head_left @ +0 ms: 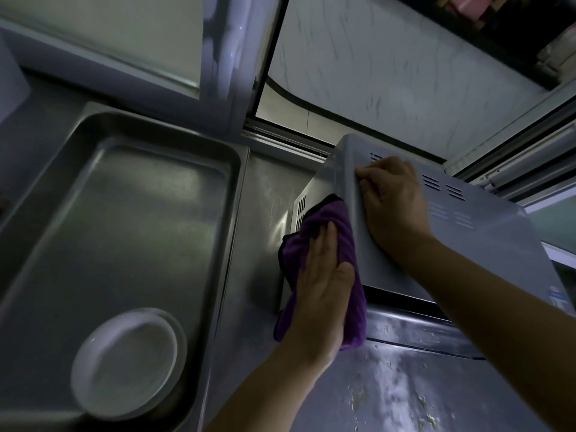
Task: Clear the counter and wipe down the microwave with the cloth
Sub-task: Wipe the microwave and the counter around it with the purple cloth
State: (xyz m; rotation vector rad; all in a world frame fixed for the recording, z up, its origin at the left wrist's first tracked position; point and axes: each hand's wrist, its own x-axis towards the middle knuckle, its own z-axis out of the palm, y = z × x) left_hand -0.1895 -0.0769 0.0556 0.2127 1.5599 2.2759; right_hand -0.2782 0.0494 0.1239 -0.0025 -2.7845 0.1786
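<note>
Here we see the microwave [486, 232] as a pale grey metal box standing on the steel desk [414, 378], to the right of the sink [134, 188] and just below the window rail. Its top panel carries short rows of vent slots, and a small vent grille shows on its left side wall. The cloth [324, 226] is a purple, ribbed, plush piece with a dark edge; it lies crumpled against the microwave's left side, hanging down past the lower front corner toward the desk.

Our left hand [321, 282] lies flat on the cloth with fingers straight and together, thumb out to the side, pressing the cloth against the side wall. Our right hand [392, 198] rests on the microwave's top, fingers curled over the left edge of the top panel, gripping that edge.

A white plate [127, 363] lies in the near corner of the sink. The desk in front of the microwave shows pale smears and crumbs.

The microwave's front and its right end run out of view, and our right forearm covers part of the top panel. Most of the side wall is hidden behind the cloth and left hand. The items on the dark shelf at upper right are too dim for us to make out.
</note>
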